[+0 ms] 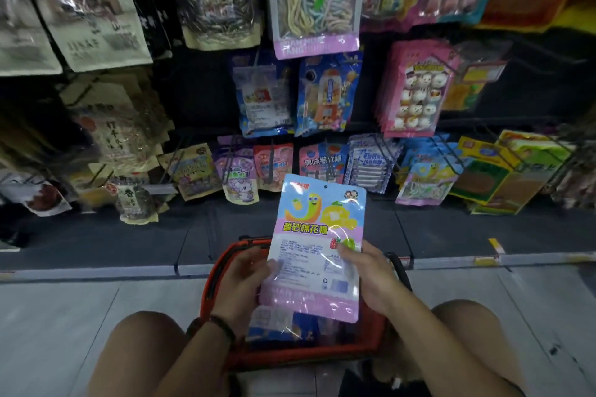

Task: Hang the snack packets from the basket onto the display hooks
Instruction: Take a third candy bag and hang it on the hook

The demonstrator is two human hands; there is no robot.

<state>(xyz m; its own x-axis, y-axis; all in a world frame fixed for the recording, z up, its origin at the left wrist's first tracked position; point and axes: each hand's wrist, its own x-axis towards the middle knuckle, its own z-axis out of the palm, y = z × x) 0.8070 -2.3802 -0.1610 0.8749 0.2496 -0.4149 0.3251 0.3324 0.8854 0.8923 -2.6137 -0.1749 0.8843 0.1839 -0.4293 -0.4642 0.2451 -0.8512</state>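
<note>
A pastel snack packet with a yellow worm cartoon and a hang hole at its top is held upright over the red basket. My left hand grips its left edge and my right hand grips its right edge. More packets lie inside the basket under it. Display hooks with hanging packets fill the rack ahead; matching worm packets hang low at the right, and a big one hangs at the top.
The basket stands on a pale tiled floor between my bare knees. A dark base shelf runs under the rack. Pink marshmallow packets and blue candy packets hang in the middle row.
</note>
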